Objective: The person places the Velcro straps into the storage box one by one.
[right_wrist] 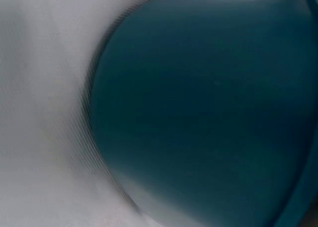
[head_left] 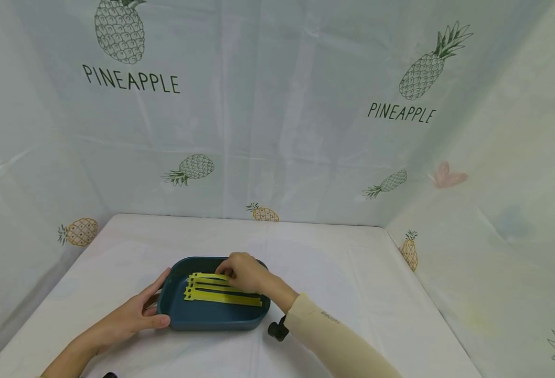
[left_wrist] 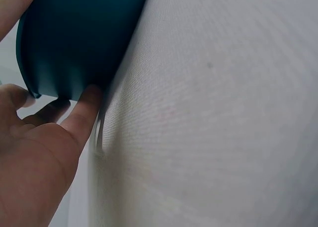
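A dark teal tray [head_left: 211,321] with rounded corners stands on the white table, with several flat yellow strips [head_left: 225,297] lying side by side in it, notched at their left ends like cable ties. My left hand [head_left: 128,317] holds the tray's left end, thumb at the front corner and index finger at the back. In the left wrist view, fingertips [left_wrist: 89,95] press the outer wall. Over the tray's back right part, my right hand [head_left: 245,273] pinches the rearmost strip. The right wrist view has only the tray's outer wall [right_wrist: 198,108], with the fingers hidden.
White cloth covers the table [head_left: 353,304]. Pineapple-printed curtains [head_left: 277,105] hang behind it and at both sides. A small black device [head_left: 278,329] sits beneath my right wrist, beside the tray's front right corner.
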`<state>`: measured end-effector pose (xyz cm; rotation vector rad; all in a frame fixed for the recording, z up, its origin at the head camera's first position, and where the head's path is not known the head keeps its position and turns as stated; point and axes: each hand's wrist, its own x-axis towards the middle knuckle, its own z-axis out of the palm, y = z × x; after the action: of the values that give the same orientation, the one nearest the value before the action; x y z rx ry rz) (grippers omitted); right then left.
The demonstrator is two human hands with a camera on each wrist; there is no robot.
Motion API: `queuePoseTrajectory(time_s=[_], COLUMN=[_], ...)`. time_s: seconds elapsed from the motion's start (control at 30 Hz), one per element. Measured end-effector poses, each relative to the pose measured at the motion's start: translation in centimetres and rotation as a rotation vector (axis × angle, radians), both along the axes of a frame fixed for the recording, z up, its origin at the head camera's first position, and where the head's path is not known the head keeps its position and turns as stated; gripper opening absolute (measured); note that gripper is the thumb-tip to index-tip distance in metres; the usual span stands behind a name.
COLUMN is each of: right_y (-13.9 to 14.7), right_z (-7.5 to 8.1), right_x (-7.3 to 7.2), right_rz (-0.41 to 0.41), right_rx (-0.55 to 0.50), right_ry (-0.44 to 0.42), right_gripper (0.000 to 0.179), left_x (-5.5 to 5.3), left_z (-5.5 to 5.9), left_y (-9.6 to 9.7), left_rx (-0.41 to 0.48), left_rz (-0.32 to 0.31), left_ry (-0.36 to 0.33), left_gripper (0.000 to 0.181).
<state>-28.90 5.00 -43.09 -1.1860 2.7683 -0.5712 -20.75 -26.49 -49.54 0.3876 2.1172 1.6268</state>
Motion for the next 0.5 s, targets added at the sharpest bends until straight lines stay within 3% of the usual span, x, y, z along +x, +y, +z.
queuePoseTrajectory(time_s=[0.5], right_y=[-0.43], right_z=[-1.04], right_x=[0.16], right_rz=[0.001], right_rx=[0.002], right_ry=[0.014], right_gripper=[0.028], left_x=[0.21], left_z=[0.01], left_y=[-0.11], left_rx=[-0.023], left_rz=[0.001], left_ry=[-0.008], left_gripper=[0.106])
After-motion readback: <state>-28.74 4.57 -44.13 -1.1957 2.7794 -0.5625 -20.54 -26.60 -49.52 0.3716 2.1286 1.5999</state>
